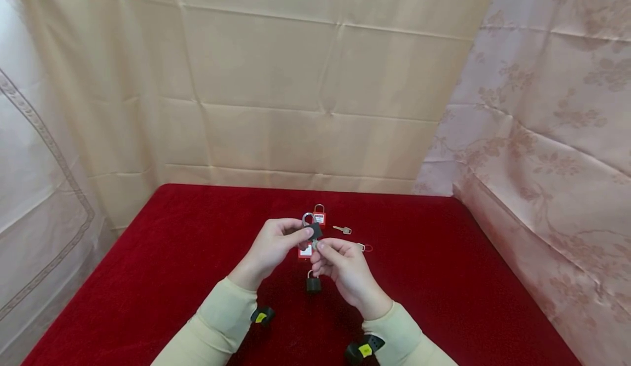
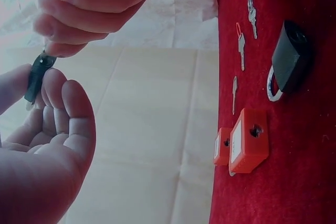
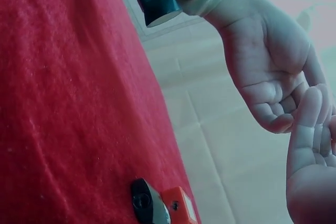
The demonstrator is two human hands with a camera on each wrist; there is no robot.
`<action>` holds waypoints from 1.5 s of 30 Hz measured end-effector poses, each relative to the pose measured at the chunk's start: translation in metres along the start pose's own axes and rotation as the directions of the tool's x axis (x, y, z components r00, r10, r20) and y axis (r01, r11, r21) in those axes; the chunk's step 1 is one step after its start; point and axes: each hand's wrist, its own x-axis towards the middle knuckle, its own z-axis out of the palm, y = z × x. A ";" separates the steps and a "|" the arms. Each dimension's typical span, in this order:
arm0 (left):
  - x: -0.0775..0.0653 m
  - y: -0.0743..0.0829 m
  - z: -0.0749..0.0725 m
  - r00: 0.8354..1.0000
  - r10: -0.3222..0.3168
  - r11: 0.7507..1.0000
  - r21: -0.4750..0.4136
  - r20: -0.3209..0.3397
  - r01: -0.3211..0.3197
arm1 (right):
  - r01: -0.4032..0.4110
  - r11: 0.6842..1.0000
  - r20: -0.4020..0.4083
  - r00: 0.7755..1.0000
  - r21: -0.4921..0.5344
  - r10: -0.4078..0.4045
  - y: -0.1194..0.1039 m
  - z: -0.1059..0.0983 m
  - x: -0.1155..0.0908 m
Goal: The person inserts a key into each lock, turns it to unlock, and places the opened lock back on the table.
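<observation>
The left hand [image 1: 270, 247] is pinching a small black padlock [image 1: 314, 231] between thumb and fingers, its shackle [image 1: 308, 213] pointing away from the person; this grip is probably steadying the body and turning its underside to the right hand [image 1: 349, 273]. Thumb and fingertips of the right hand are pinching a key [image 1: 314, 243] at that underside, seemingly lining it up with the keyway; whether the blade is inside, I cannot tell. Both hands are hovering over the red cloth [image 1: 138, 278], perhaps for finger room.

Below the hands, on the person's side, a second black padlock [image 1: 313, 285] is lying. One red padlock [image 1: 305, 252] is showing beneath the fingers, another [image 1: 319, 218] just beyond them. Past the right hand, a loose key [image 1: 342, 229] and a red-ringed key [image 1: 365, 247] are lying apart, likely for easy picking out.
</observation>
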 end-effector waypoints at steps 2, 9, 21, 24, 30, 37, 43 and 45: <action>0.000 0.000 0.000 1.000 0.002 1.000 -0.012 0.008 -0.002 | -0.028 0.998 0.014 1.000 0.048 0.027 0.000 0.000 -0.001; 0.000 -0.002 0.002 0.999 0.022 0.998 -0.053 0.029 -0.021 | -0.115 0.957 0.122 0.989 0.266 0.085 -0.001 -0.002 -0.002; 0.001 -0.002 0.003 0.999 0.027 0.998 -0.064 0.022 -0.026 | -0.116 0.952 0.127 0.988 0.285 0.082 -0.002 -0.001 -0.002; 0.001 -0.001 0.004 0.999 0.028 0.998 -0.064 0.016 -0.027 | -0.108 0.956 0.123 0.989 0.273 0.076 -0.001 -0.002 -0.002; 0.001 0.000 0.005 1.000 0.018 0.998 -0.067 -0.012 -0.019 | -0.102 0.968 0.084 0.993 0.231 0.085 -0.001 -0.001 -0.002; 0.000 0.001 0.003 1.000 -0.013 1.000 -0.015 -0.016 0.012 | 0.130 0.930 -0.057 0.986 -0.343 -0.159 -0.001 0.006 -0.003; 0.000 0.002 0.001 1.000 -0.017 1.000 0.004 -0.020 0.017 | 0.208 0.819 -0.059 0.958 -0.536 -0.282 -0.002 0.010 -0.004; 0.000 0.002 0.002 1.000 -0.020 1.000 0.006 -0.019 0.020 | 0.198 0.826 -0.069 0.959 -0.528 -0.274 -0.002 0.010 -0.004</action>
